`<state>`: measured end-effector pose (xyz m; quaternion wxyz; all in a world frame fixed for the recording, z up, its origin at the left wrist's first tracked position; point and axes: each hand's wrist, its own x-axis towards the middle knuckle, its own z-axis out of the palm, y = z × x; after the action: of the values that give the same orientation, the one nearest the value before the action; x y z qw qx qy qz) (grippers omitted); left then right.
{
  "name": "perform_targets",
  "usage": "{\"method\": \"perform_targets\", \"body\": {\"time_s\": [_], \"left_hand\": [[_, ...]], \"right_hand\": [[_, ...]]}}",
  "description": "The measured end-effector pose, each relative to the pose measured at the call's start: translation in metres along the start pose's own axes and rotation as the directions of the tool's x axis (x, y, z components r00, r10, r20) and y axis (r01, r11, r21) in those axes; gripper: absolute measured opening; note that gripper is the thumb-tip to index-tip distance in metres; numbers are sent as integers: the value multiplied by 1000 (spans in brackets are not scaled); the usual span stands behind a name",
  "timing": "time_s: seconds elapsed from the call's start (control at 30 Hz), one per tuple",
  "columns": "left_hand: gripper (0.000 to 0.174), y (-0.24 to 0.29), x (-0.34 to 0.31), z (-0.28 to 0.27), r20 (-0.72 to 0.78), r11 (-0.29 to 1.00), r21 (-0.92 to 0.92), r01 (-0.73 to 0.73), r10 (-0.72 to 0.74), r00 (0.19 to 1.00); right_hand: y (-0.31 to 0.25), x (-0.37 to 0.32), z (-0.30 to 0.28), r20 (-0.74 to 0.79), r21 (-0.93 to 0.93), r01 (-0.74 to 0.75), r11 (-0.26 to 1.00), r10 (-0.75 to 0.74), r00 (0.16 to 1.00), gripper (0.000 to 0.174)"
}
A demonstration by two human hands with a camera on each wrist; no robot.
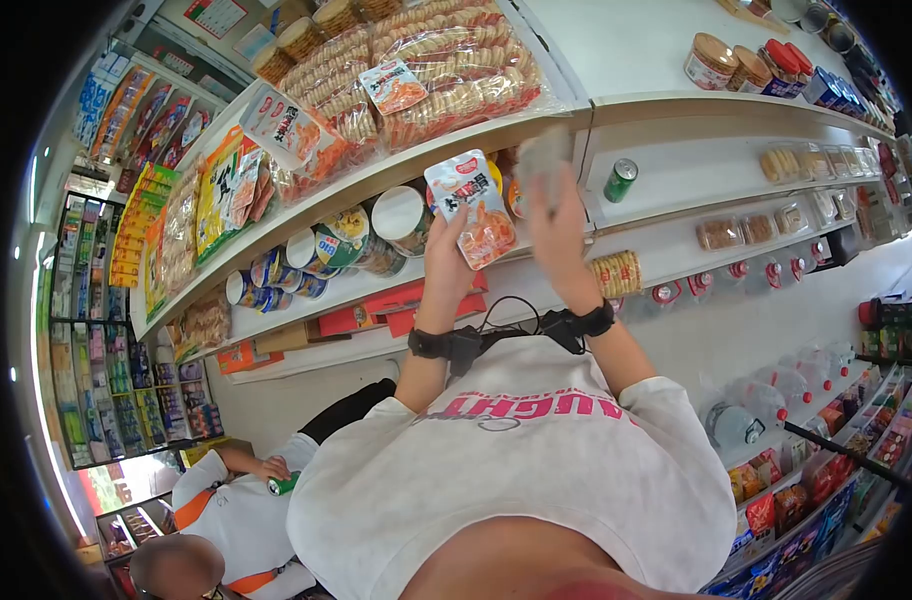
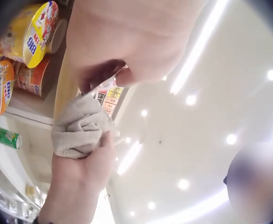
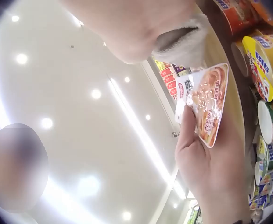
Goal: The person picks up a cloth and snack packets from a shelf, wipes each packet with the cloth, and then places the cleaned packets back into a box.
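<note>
My left hand [image 1: 447, 248] holds a white and orange snack packet [image 1: 481, 215] upright in front of the shelf, thumb across its face in the right wrist view. Just right of it, my right hand [image 1: 560, 235] grips a grey cloth [image 1: 544, 158], blurred in the head view. In the left wrist view the cloth [image 2: 80, 130] lies bunched in the fingers of the right hand [image 2: 85, 170], close to the packet's edge. The packet [image 3: 205, 102] and the cloth [image 3: 185, 46] are near each other; whether they touch I cannot tell.
Similar packets [image 1: 294, 130] and bagged round crackers [image 1: 446, 75] lie on the upper shelf. Below stand noodle tubs [image 1: 401, 218] and a green can [image 1: 621, 180]. Water bottles [image 1: 756, 400] line the right side. A person [image 1: 241, 510] with a green can is at lower left.
</note>
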<state>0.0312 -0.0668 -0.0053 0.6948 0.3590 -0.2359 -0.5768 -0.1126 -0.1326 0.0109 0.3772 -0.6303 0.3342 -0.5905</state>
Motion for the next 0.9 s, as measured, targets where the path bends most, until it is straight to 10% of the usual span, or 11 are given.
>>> {"method": "perform_targets", "body": {"time_s": [0.13, 0.23, 0.33, 0.43, 0.57, 0.67, 0.77, 0.9], "left_hand": [[59, -7, -6, 26, 13, 988, -144, 50, -49, 999], [67, -17, -4, 25, 53, 999, 30, 45, -46, 998], [54, -31, -11, 43, -2, 942, 325, 79, -82, 997], [46, -27, -13, 57, -27, 793, 607, 56, -50, 998], [46, -37, -1, 69, 165, 715, 569, -406, 384, 908], [56, -34, 10, 57, 139, 447, 790, -421, 538, 832], [62, -26, 7, 61, 270, 409, 790, -456, 436, 859], [57, -50, 6, 65, 119, 939, 223, -261, 240, 963]], "right_hand": [[-9, -24, 16, 331, -265, 379, 887, -286, 899, 42], [16, -5, 5, 381, -152, 366, 918, -287, 879, 42], [40, 10, -7, 366, -219, 244, 945, -152, 918, 41], [71, 14, -20, 252, 139, -311, 940, 270, 929, 46], [97, -3, -38, 422, 617, -686, 386, 573, 703, 40], [12, -7, -59, 287, 74, -342, 937, 308, 907, 40], [-6, 3, -63, 242, 159, -531, 832, 489, 838, 41], [-8, 0, -40, 307, -8, 203, 979, -190, 932, 47]]}}
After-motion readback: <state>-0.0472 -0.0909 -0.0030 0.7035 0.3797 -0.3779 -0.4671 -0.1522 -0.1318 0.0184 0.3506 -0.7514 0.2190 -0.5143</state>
